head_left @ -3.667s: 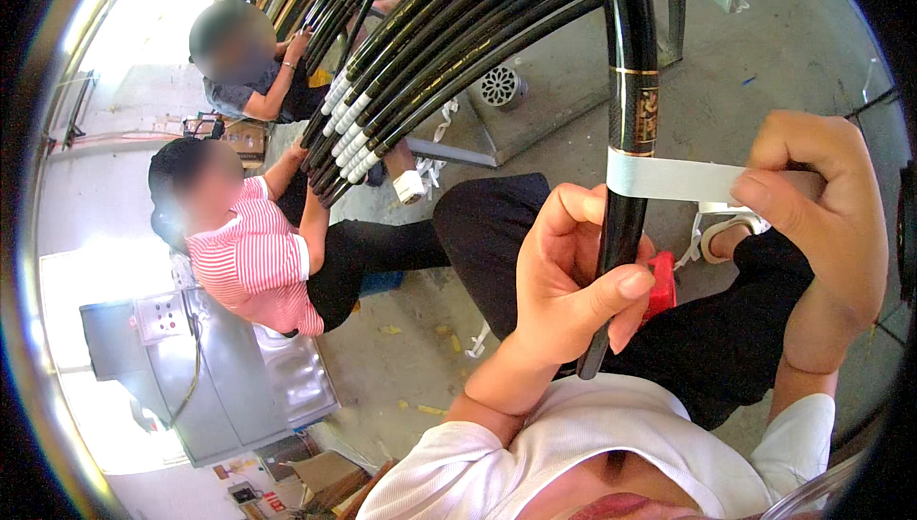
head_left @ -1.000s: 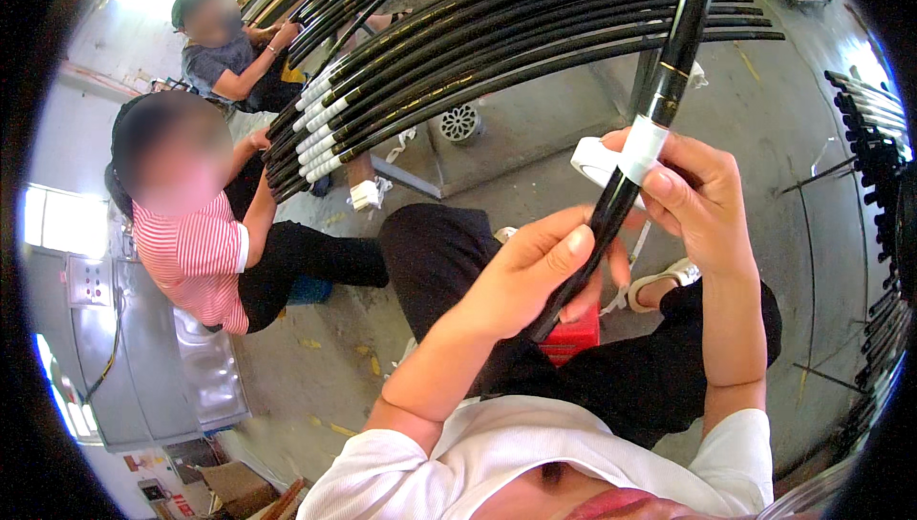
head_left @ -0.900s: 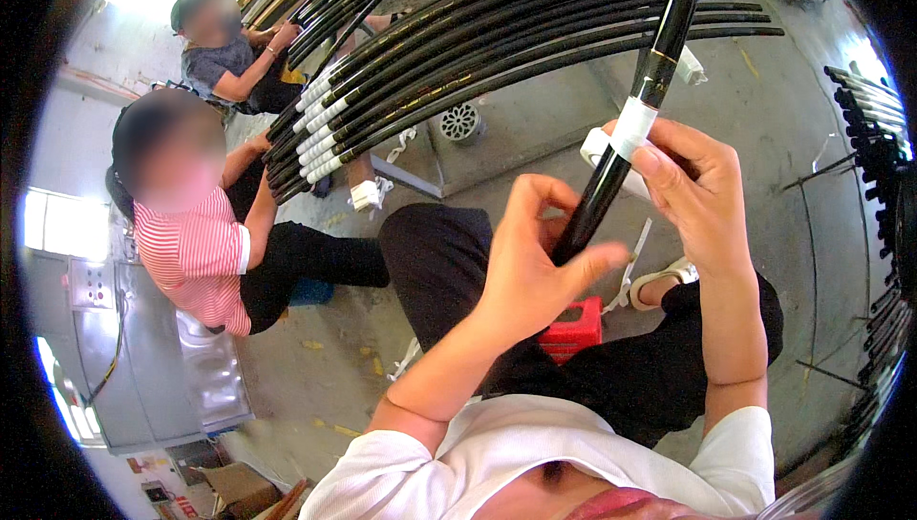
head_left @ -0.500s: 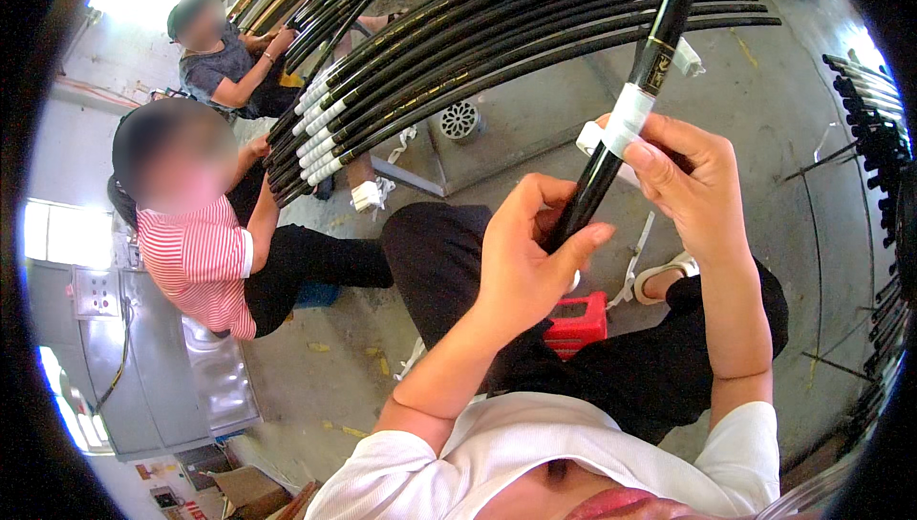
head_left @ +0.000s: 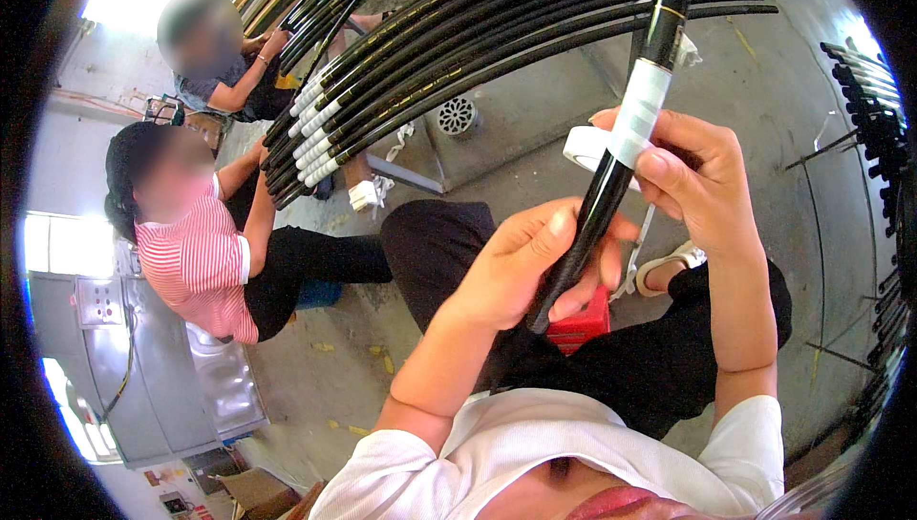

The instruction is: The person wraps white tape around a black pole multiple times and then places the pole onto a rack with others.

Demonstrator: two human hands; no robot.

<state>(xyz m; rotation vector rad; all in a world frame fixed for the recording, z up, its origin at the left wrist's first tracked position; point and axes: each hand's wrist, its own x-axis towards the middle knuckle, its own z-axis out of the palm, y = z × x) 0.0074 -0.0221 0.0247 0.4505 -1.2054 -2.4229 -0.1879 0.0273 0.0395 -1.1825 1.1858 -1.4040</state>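
Observation:
A glossy black pole [head_left: 589, 226] with gold markings slants up in front of me, its lower end towards my lap. Around its middle runs a band of white tape [head_left: 639, 111]. My left hand [head_left: 535, 262] is wrapped around the pole near the lower end, thumb on top and fingertips showing on the far side. At the white band, my right hand [head_left: 693, 162] is closed on the tape, thumb in front and fingers partly hidden behind the pole. A white tape roll [head_left: 585, 146] sits beside the band, partly covered by the pole.
Several black poles [head_left: 411, 90] with white-taped ends lie side by side ahead. Two people work at the left, one in a striped shirt [head_left: 196, 272]. A red plastic stool [head_left: 583, 324] stands below my hands. More poles [head_left: 874, 138] are racked at the right.
The white band has grown longer up the pole. My left hand has shifted down and left and turned, thumb now lying along the pole. The tape roll shows more beside the pole.

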